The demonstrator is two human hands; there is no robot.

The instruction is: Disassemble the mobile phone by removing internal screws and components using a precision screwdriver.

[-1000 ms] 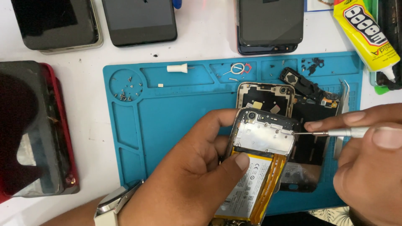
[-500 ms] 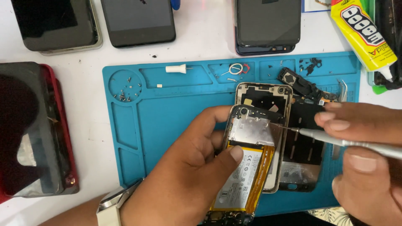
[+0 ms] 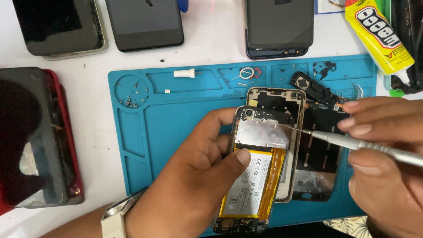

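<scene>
Surface: a white tabletop (image 3: 211,48) fills the view; no wall, floor or window shows.
Mat: a blue work mat (image 3: 145,128) with moulded compartments lies across the middle of the table.
Top edge: three dark phones (image 3: 57,26) (image 3: 144,22) (image 3: 279,26) lie flat in a row above the mat.
Left edge: a red-edged phone (image 3: 39,136) with a dark, reflective screen lies beside the mat.
Top right: a yellow glue tube (image 3: 379,35) lies tilted.
Light: bright and even, with soft shadows.

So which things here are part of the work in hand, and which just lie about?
In hand:
left hand
opened phone
right hand
screwdriver

Lying about:
glue tube
three dark phones
red-cased phone
loose screws
</scene>
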